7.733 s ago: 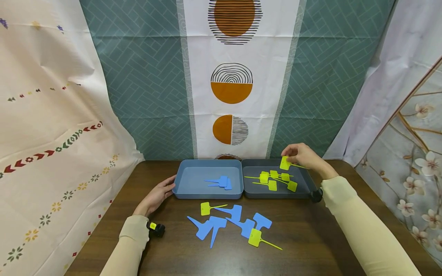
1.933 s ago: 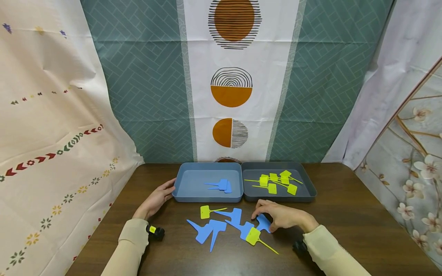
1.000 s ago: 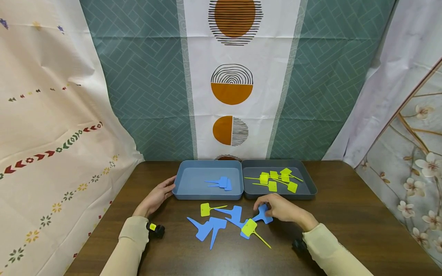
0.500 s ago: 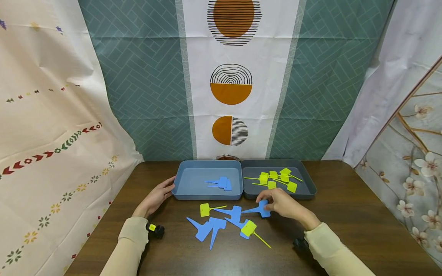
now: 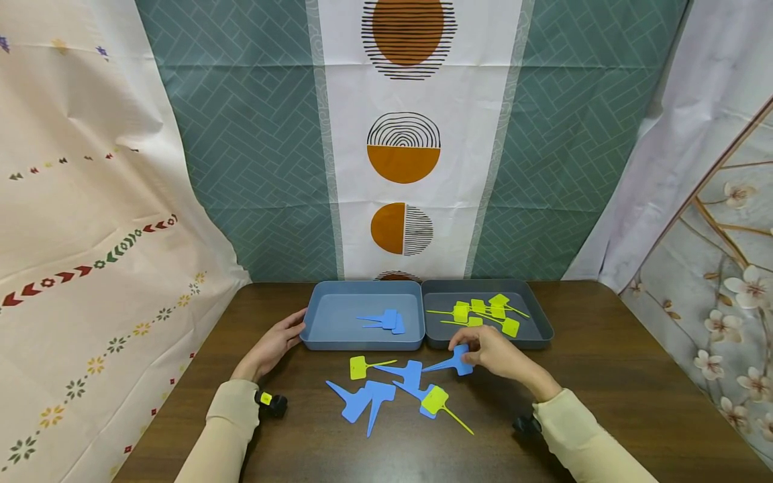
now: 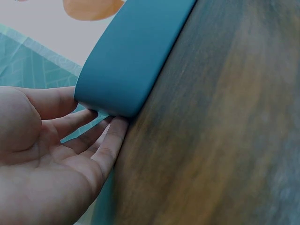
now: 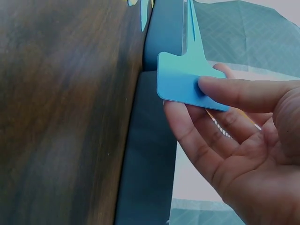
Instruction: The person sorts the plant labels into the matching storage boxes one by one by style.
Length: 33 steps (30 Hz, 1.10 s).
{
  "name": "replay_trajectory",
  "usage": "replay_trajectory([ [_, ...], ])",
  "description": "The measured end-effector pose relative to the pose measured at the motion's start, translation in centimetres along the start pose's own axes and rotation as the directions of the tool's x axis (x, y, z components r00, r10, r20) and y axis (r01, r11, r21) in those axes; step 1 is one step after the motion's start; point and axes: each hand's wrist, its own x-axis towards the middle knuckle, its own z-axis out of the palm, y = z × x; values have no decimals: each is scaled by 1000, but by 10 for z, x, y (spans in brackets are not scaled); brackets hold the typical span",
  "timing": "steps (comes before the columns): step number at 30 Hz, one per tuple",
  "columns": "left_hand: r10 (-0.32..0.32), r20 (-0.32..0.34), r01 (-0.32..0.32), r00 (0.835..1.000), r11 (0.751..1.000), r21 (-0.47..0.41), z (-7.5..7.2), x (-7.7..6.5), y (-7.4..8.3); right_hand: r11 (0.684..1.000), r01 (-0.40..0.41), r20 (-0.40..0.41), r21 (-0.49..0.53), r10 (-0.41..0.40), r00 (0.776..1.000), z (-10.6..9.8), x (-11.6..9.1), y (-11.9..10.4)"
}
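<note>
My right hand pinches a blue T-shaped plant label between thumb and fingers, raised in front of the dark grey tray. In the right wrist view the thumb presses on the flat head of that plant label, its stem pointing away. Fingertips of my left hand touch the left end of the blue tray; the left wrist view has them against its outer wall. Two blue plant labels lie in the blue tray. Several yellow plant labels lie in the grey one, partly behind my right hand.
On the brown table, before the trays, lie several blue plant labels that partly overlap. A yellow plant label lies at their left, another yellow plant label on top of a blue one. A patterned curtain hangs behind.
From the grey tray, where it held a yellow label, my right hand came down to the table, took a blue label and lifted it slightly. A yellow label beside it shifted left. My left hand stayed.
</note>
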Motion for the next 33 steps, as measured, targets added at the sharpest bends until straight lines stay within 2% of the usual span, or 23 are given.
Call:
replay_trajectory([
  [9, 17, 27, -17, 999, 1000, 3, 1, 2, 2, 1000, 13, -51, 25, -12, 999, 3, 2, -6],
  [15, 14, 32, -14, 999, 1000, 10, 2, 1, 3, 1000, 21, -87, 3, -20, 996, 0, 13, -19],
  [33, 28, 24, -27, 999, 1000, -9, 0, -2, 1, 994, 113, -58, -8, -114, 992, -11, 54, -49],
])
